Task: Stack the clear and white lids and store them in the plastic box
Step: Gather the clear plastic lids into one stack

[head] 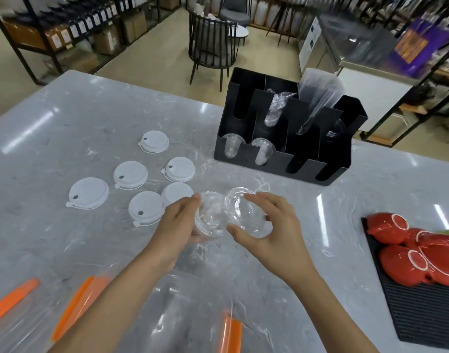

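My left hand point(178, 220) grips a small stack of clear lids point(209, 220) just above the grey marble counter. My right hand point(265, 226) holds a single clear lid point(245, 212) tilted against that stack. Several white lids lie flat to the left: the largest white lid point(88, 192) at far left, another white lid point(154, 141) farthest back, and one white lid point(146, 208) beside my left wrist. A clear plastic box with orange clips point(187, 314) sits at the near edge under my forearms, blurred.
A black cup-and-lid organiser point(320, 151) holding clear cups stands at the back right of the counter. Red ceramic cups point(417, 258) rest upside down on a black mat point(427, 317) at right. Chairs and shelves stand beyond the counter.
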